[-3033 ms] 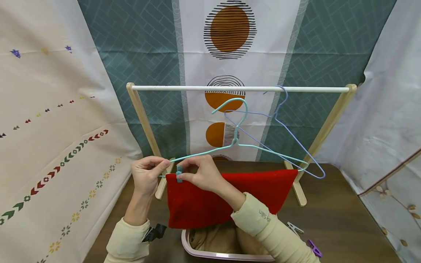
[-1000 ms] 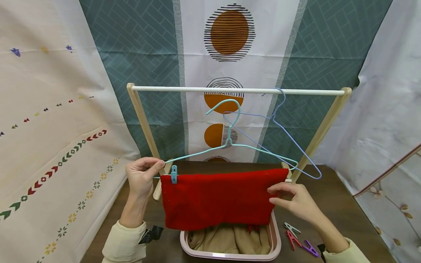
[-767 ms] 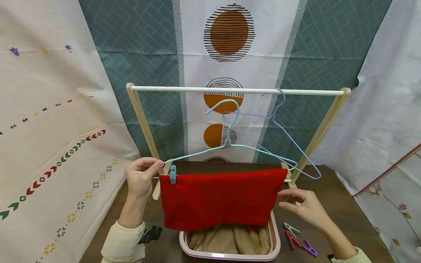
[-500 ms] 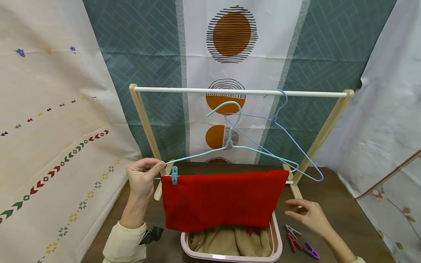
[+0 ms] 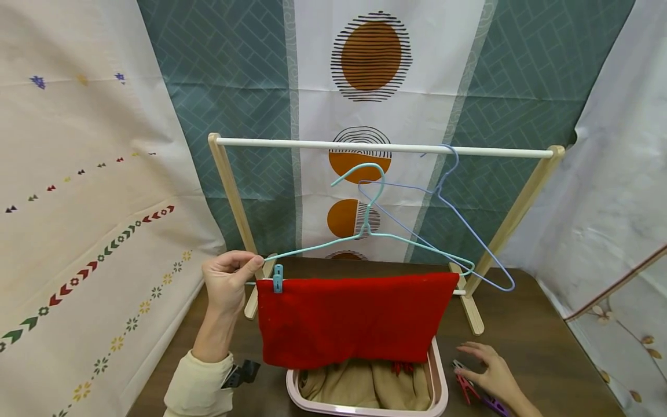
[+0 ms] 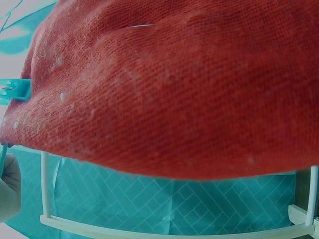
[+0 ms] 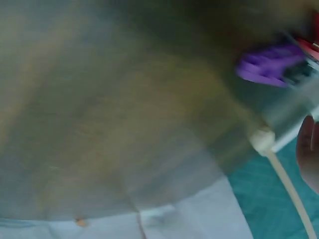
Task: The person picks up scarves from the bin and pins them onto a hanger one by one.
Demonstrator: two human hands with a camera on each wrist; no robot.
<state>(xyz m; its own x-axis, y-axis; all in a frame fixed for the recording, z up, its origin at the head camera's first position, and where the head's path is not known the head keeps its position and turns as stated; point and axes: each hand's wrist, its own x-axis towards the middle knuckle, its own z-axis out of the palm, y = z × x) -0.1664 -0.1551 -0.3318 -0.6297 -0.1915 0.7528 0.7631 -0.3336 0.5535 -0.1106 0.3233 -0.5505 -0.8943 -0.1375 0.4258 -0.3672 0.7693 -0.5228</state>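
My left hand (image 5: 225,284) pinches the left end of a mint-green hanger (image 5: 312,248) between thumb and fingers. A red cloth (image 5: 354,318) is draped over the hanger's lower bar, and a blue clothespin (image 5: 278,279) clips its top left corner; the left wrist view shows this cloth (image 6: 174,99) up close. My right hand (image 5: 492,373) hovers low at the right with thumb and fingers spread, holding nothing. Just below its fingers lie a grey clothespin (image 5: 458,365), a red clothespin (image 5: 466,389) and a purple clothespin (image 5: 495,405), partly hidden by the hand.
Behind stands a wooden rack with a white rail (image 5: 286,143), from which a periwinkle hanger (image 5: 471,231) hangs at the right. A pink basket (image 5: 293,394) holding beige cloth (image 5: 354,385) sits below the red cloth. Patterned curtains surround the dark table (image 5: 542,341).
My right hand has left the blue clothespin, passed along the red cloth's right side and moved down to the loose clothespins. My left hand keeps its pinch on the hanger.
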